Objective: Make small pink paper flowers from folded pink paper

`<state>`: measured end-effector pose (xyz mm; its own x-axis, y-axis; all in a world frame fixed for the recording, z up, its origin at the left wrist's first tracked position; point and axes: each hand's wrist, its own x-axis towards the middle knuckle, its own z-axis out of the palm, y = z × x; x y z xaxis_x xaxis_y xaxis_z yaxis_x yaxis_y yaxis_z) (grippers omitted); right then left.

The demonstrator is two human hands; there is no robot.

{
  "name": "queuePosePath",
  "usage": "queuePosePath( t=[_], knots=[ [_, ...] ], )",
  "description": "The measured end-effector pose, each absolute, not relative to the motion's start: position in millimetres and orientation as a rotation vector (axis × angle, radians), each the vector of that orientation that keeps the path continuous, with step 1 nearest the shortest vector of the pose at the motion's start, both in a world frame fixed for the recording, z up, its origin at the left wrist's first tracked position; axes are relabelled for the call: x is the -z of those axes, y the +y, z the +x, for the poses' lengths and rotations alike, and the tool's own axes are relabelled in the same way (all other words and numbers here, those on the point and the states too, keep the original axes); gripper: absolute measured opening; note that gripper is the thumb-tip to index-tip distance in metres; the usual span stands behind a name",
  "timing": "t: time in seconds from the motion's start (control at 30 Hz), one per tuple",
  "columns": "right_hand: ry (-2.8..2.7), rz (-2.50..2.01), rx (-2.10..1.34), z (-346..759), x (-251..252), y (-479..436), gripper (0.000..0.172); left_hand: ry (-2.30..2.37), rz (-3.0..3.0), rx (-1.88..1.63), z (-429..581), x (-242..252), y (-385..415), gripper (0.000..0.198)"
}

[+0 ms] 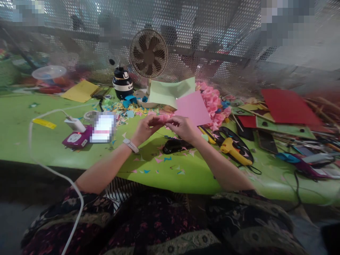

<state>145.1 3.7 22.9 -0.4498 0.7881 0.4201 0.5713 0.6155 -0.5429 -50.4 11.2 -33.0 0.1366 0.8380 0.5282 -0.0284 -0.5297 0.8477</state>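
Observation:
A small pink piece of paper [164, 118] is pinched between my two hands above the green table [148, 173]. My left hand [146, 128], with a white band at the wrist, grips its left end. At the other end, the fingers of my right hand [183, 128] close on the same piece. Fingers partly cover it, so its exact shape is unclear. Behind my right hand lie a flat pink sheet [193, 108] and a pile of folded pink paper pieces [212, 99]. Below my hands is a black tool [176, 146], partly hidden.
A yellow glue gun [236, 152] lies to the right. At the left are a lit phone [103, 128] and a purple power socket [78, 137] with a white cable. A fan [148, 55] and black bottle [122, 84] stand behind. Paper scraps [167, 159] litter the front.

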Motion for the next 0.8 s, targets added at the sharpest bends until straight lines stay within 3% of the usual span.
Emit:
queuePosePath(
  t=[0.37, 0.8],
  knots=[
    [-1.846, -0.955, -0.624, 139, -21, 2, 0.027, 0.773, 1.451, -1.442, -44, 30, 7, 0.04],
    [-1.74, -1.055, -0.555, 128, -18, -5, 0.018, 0.792, 1.257, -1.464, -33, 30, -2, 0.045]
  ],
)
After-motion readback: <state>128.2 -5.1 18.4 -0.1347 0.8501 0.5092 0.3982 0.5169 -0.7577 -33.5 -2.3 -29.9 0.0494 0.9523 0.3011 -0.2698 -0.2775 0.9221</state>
